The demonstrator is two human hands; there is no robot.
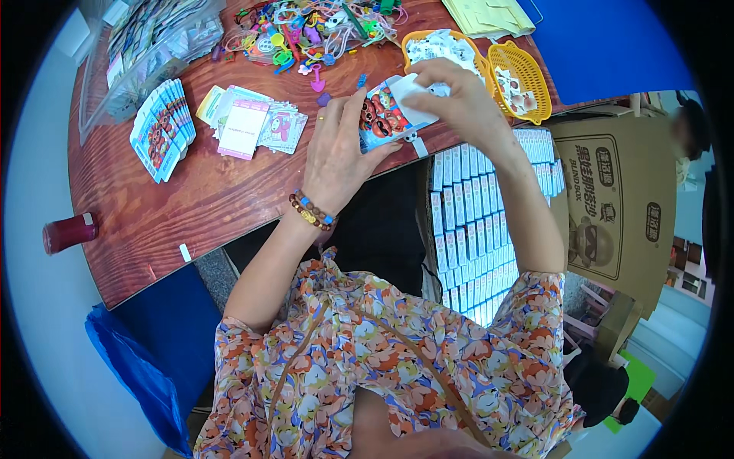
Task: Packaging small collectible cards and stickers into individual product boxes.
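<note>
With left hand [334, 149], clasping a printed box [379, 117] at the table's [210, 203] front edge; with right hand [459, 93], curling fingers over its white part; cannot tell if pinching. Apparently slanting lengthwise, white part toward upper right. Seemingly midway: rowed boxes [468, 222] already packed, fanned packs [162, 131] left untouched.

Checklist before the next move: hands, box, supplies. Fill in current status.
1. Printed box steadied by left hand: ok.
2. Right hand at the box's white end: ok.
3. Box contents: cannot tell, hidden in this view.
4. Loose toys kept well away from left hand: not ok, purple piece lies close to its fingers.
5. Fanned printed stack on table: ok.
6. Packed boxes standing in rows: ok.
</note>
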